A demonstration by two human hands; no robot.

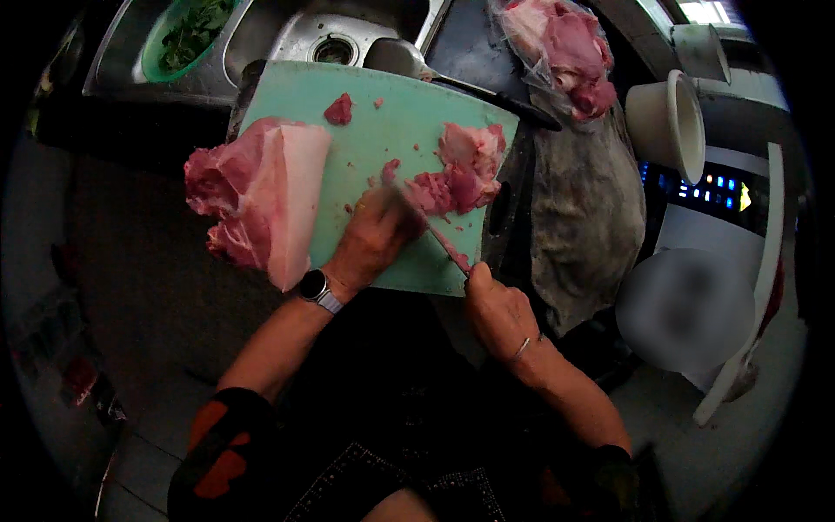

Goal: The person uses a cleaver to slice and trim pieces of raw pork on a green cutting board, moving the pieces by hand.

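My right hand (500,309) is wrapped round the handle of a knife (437,235). The blade slants up and left over a pale green cutting board (287,91), with bits of meat along it. My left hand (370,239), a watch on its wrist, is curled beside the blade tip. Its blurred fingers press on a small piece of raw meat (390,170). Just right of the blade lies a heap of cut meat (461,170). A large slab of raw meat with pale skin (287,191) overhangs the board's left edge. One small dark red chunk (338,110) sits near the far edge.
Behind the board is a steel sink (287,39) with a green basket of leafy greens (187,39). A black-handled cleaver-like tool (396,59) lies across the board's far edge. At right are bagged meat (570,52), a grey cloth (587,217) and a white tub (661,126).
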